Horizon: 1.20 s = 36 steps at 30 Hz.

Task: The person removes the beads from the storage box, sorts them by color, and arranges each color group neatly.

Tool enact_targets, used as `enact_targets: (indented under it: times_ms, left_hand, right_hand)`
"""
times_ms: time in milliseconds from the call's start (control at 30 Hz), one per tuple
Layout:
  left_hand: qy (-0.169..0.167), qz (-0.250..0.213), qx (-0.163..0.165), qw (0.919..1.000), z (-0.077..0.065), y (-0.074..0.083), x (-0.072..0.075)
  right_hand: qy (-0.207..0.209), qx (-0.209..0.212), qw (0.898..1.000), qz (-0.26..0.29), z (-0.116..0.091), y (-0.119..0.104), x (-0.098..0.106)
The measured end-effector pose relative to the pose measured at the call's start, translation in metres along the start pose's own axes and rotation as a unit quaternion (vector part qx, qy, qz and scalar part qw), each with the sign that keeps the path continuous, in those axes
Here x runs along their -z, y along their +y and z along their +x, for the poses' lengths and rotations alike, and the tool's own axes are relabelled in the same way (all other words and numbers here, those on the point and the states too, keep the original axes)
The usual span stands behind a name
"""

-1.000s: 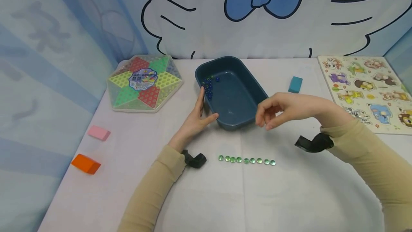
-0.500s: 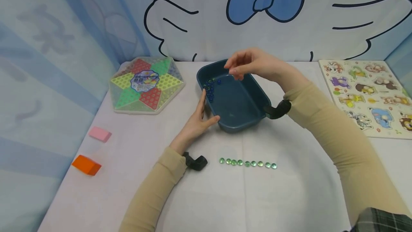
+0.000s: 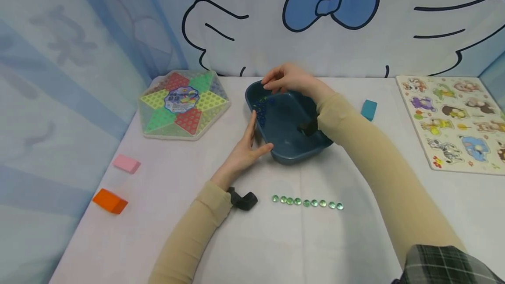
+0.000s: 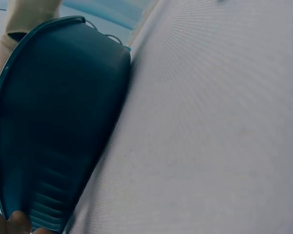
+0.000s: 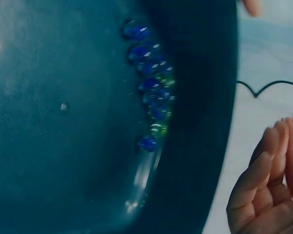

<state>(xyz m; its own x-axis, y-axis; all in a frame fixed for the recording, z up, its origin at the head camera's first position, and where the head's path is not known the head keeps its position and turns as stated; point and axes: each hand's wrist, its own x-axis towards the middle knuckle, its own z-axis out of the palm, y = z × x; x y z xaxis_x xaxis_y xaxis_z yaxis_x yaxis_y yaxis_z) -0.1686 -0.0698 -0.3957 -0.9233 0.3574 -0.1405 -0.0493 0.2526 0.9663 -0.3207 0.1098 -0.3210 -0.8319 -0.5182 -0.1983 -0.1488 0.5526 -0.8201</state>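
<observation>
A dark teal plastic tub (image 3: 289, 137) stands on the white table. Blue and green glass marbles (image 5: 149, 85) are gathered along one side inside it. The left hand (image 3: 241, 156) rests against the tub's left side, index finger straight and thumb spread toward the near corner. Over the tub's far end is the right hand (image 3: 289, 79), its fingers loosely bent. Seen from the right wrist, this hand (image 5: 268, 185) has its fingertips close together beside the rim, and nothing held shows. Several green marbles (image 3: 307, 203) lie in a row on the cloth in front of the tub.
A hexagonal Chinese checkers set (image 3: 183, 105) lies left of the tub. Pink (image 3: 126, 164) and orange blocks (image 3: 110, 201) are at far left. A teal block (image 3: 368, 110) and an animal puzzle board (image 3: 453, 124) lie on the right. A printed curtain (image 3: 327, 51) hangs behind.
The right hand has moved from the tub's near right side, up and left, to above its far end. The left hand keeps its place on the tub. The green row looks the same.
</observation>
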Motion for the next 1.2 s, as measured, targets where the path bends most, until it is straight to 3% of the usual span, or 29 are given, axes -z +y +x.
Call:
enact_targets:
  times_ms: [133,267,600,867,1200]
  left_hand:
    - [0.008,0.001,-0.009,0.9999,0.008,-0.014,-0.001]
    - [0.018,0.008,-0.013,0.9997,0.008,-0.018,-0.002]
    - [0.001,0.004,0.007,1.0000,-0.005,0.008,0.001]
    - [0.022,0.012,-0.013,0.9996,0.007,-0.017,-0.001]
    - [0.029,0.019,-0.011,0.9993,0.008,-0.019,-0.002]
  right_hand:
    - [0.009,-0.019,0.998,-0.055,0.011,0.005,-0.008]
    - [0.014,-0.033,0.995,-0.089,0.017,0.012,-0.013]
    - [0.019,-0.079,0.992,-0.095,0.027,0.024,-0.022]
    - [0.018,-0.086,0.988,-0.129,0.033,0.032,-0.028]
    - [0.030,-0.081,0.985,-0.148,0.034,0.033,-0.034]
